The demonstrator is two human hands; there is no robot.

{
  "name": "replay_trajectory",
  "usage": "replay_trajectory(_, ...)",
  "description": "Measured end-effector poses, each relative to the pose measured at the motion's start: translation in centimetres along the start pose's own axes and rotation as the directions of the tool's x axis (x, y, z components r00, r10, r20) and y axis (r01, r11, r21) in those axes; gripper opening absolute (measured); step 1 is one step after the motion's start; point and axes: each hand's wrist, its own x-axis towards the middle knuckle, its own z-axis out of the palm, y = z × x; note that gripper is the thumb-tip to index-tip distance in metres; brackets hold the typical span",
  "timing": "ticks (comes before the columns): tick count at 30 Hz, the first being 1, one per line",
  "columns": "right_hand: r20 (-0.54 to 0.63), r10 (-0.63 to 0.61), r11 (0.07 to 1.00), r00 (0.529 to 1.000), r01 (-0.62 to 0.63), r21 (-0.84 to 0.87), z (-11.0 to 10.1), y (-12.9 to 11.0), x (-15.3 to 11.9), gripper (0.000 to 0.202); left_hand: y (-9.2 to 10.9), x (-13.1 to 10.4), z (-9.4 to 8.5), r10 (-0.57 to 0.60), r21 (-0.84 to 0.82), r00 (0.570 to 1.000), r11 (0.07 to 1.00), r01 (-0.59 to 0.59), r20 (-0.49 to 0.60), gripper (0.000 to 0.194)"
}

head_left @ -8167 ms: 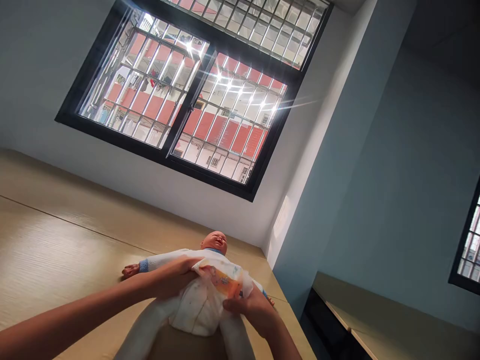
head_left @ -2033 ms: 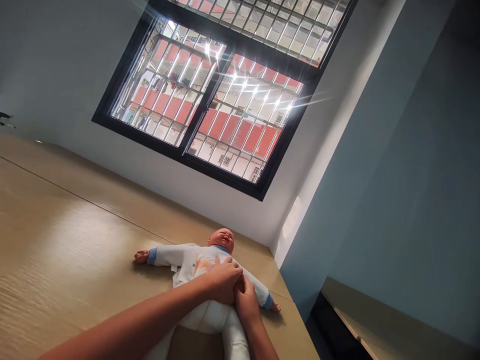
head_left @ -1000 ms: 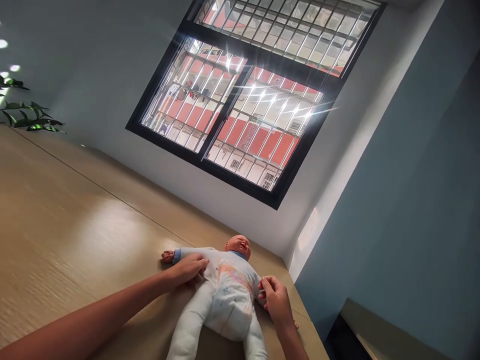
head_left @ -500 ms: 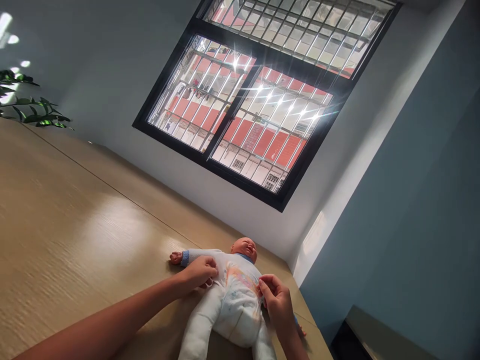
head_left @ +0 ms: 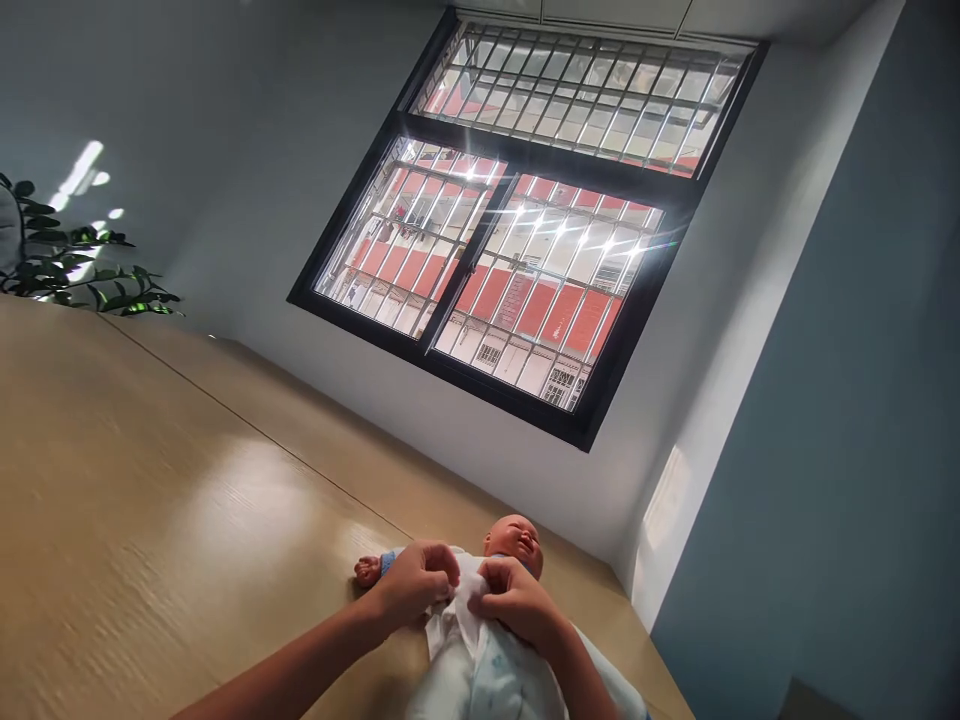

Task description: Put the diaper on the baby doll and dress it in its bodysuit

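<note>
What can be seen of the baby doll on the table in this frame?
The baby doll lies on its back on the light wooden table, head toward the window wall. Its bare, hairless head looks like moulded plastic. It wears a white soft suit with faint print and a blue cuff on the outstretched arm; one small pink doll hand shows. The left hand and right hand both pinch the white fabric at its chest. Its legs run out of frame.

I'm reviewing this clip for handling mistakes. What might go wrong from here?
Both hands, left and right, pinch the white clothing at the doll's chest; a hard tug may drag the doll across the table. The doll lies near the table's right edge and might slide off.
</note>
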Motion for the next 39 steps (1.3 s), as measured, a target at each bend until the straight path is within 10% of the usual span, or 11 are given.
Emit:
replay_trajectory(5,-0.010,-0.057,0.991,0.998,0.058,0.121,-0.2,1.4,-0.6,0.036,-2.0,0.3,-1.2,0.033,0.370,0.996,0.929,-0.002,-0.077,0.027)
replay_trajectory(10,0.005,-0.085,0.974,0.996,0.082,0.210,-0.4,1.7,-0.7,0.047,-2.5,-0.5,-0.1,0.099,0.377,0.993,0.919,-0.114,0.060,0.033)
replay_trajectory(18,0.010,-0.136,0.947,0.991,0.127,0.294,-0.8,1.4,-2.0,0.036,-2.4,-0.9,1.3,0.199,0.475,0.979,0.867,-0.153,-0.047,0.020)
replay_trajectory(35,-0.120,-0.079,0.970,0.990,0.104,0.220,-1.5,1.8,-2.0,0.030,-2.6,-0.6,-0.1,0.064,0.097,0.994,0.993,-0.073,0.093,0.011)
replay_trajectory(39,-0.116,-0.051,0.975,0.992,0.074,0.211,-1.6,1.4,-2.1,0.028,-2.2,-0.6,-0.3,0.085,0.264,0.995,0.960,-0.094,0.047,0.020)
